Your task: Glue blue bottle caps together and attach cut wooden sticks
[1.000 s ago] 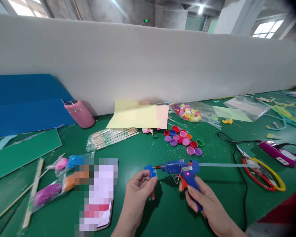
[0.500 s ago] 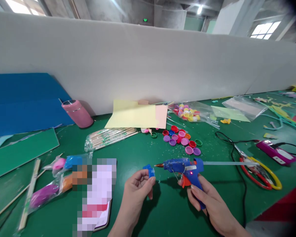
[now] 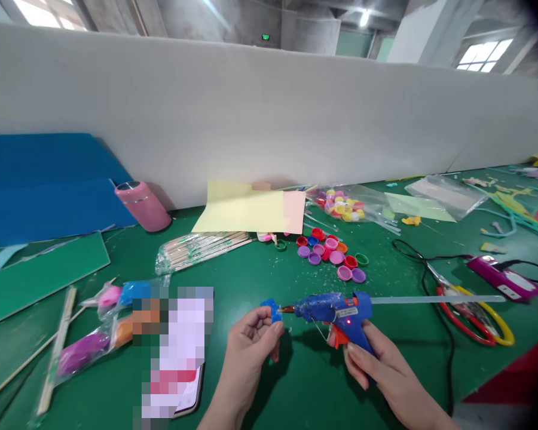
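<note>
A wide, shiny green table (image 3: 233, 275) has a long, smooth white wall (image 3: 269, 119) standing along its back. Over the wall, the big room looks grey. A bright white lamp (image 3: 364, 18) shines up high, beside a thick pale pillar (image 3: 416, 30). A bright window with small panes (image 3: 484, 55) is on the right. A tiny green sign (image 3: 265, 37) glows in the middle.

Blue's worn by both the glue gun (image 3: 325, 306) and the little piece (image 3: 275, 312) left of it, orange-red by the trigger (image 3: 340, 338). Table (image 3: 237, 272) is done in plain green, far-left bottle (image 3: 144, 209) in pink, caps (image 3: 336, 257) mostly in reds, pinks and purples.
</note>
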Available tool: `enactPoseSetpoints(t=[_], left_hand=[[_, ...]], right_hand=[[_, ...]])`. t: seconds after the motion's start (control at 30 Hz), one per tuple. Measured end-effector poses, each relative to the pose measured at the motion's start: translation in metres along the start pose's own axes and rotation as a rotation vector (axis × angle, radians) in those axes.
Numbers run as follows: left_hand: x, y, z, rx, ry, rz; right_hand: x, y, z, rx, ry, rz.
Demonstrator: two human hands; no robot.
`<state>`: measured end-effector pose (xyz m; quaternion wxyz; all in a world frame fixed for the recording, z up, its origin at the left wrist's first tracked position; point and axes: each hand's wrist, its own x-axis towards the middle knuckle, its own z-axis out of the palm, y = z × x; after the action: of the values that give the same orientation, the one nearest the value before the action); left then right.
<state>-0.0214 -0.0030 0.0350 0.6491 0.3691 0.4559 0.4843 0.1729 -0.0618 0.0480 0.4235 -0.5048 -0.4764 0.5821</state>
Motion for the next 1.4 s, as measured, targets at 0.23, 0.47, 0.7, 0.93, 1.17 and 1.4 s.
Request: enactPoseSetpoints(t=[0.23, 0.47, 0.7, 0.93, 1.17, 1.4], left_hand=[[0.001, -0.001, -0.003, -0.017, -0.044, -0.004], [-0.001, 0.004, 0.001, -0.096, 0.003, -0.036], [-0.001, 0.002, -0.004, -0.144, -0.078, -0.088], [-0.001, 0.003, -0.003, -0.141, -0.046, -0.079], [0.0, 0.003, -0.003, -0.116, 0.024, 0.003], [0.0, 0.002, -0.004, -0.183, -0.012, -0.039]], right_hand=[[0.0, 0.001, 0.002, 0.008, -0.007, 0.025], [0.001, 0.001, 0.006, 0.037, 0.028, 0.053], [0.003, 0.003, 0.007, 0.049, 0.027, 0.077], [0.005, 0.003, 0.005, 0.004, -0.023, 0.078], [0.008, 0.001, 0.006, -0.006, -0.036, 0.08], [0.01, 0.005, 0.008, 0.047, -0.007, 0.087]])
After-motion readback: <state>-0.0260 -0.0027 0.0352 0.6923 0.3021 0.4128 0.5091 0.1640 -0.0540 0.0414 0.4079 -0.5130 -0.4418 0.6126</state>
